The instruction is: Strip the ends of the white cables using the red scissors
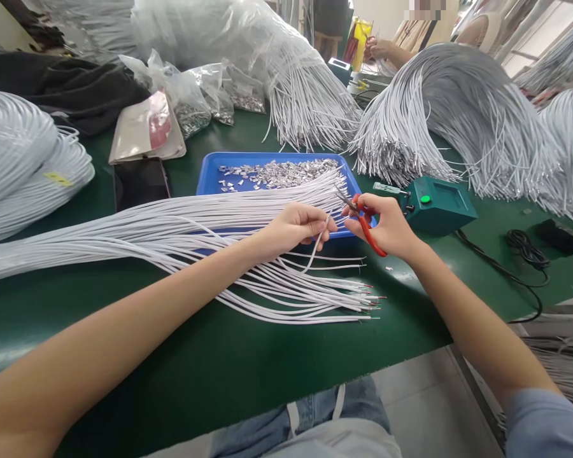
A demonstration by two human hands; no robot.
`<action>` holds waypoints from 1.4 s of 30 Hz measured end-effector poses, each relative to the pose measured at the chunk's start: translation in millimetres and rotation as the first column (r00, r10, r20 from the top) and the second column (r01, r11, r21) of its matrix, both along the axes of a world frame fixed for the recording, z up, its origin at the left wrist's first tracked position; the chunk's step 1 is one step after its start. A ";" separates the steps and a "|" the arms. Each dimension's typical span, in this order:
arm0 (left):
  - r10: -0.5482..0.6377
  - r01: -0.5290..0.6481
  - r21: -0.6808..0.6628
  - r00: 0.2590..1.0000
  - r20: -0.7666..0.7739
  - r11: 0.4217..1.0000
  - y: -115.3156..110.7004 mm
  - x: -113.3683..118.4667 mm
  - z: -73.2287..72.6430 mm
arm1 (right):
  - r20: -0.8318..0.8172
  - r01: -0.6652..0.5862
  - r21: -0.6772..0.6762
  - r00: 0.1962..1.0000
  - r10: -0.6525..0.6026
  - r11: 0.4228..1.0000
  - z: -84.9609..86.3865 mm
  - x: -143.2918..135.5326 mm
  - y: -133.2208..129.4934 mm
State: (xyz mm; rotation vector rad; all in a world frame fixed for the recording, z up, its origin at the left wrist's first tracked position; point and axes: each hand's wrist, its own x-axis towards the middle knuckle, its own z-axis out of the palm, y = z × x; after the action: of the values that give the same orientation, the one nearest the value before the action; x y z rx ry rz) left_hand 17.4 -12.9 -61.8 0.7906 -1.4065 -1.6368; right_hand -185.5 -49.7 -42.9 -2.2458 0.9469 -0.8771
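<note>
Between the thumb and fingers of my left hand [300,230] is a white cable [314,252], its end pointing up. My right hand [386,222] grips a pair of scissors [370,234] with red handles, the blades aimed up and left, close to the cable's end. Under my left hand a long bundle of white cables [181,219] runs in from the left, part of it lying across a blue tray [210,166]. Small silvery metal pieces [281,172] are scattered in that tray. Nearer to me, several loose cable ends [363,299] show coloured wires.
A green device [439,203] with a cord stands right of the tray. Large cable bundles [463,108] lie behind it. At left are a phone [141,183], a pouch [148,130] and a cable coil [23,165]. Another person's hand [382,49] shows at the back.
</note>
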 end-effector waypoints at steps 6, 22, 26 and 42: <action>0.013 -0.012 -0.032 0.999 0.033 0.999 -1.2 1.0 -2.9 | -0.049 -0.094 0.006 0.994 0.094 0.996 0.0 3.2 3.2; 0.071 -0.061 -0.115 0.994 0.081 0.992 1.4 0.1 0.0 | -0.199 -0.108 -0.025 0.975 0.101 0.994 4.9 -2.9 3.4; 0.066 -0.056 -0.139 0.995 0.069 0.989 1.3 0.4 -0.5 | -0.232 -0.111 -0.008 0.967 0.106 0.994 6.0 -2.7 4.7; 0.082 -0.062 -0.174 0.991 0.110 0.983 0.5 1.8 -0.8 | -0.215 -0.090 0.007 0.973 0.089 0.996 9.5 1.8 13.0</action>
State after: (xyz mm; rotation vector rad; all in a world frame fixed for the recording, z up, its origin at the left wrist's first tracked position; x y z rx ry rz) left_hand 19.2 -12.4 -62.6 0.8379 -1.5584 -1.4134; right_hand -183.7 -36.7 -33.4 -2.4009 0.9300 -0.6042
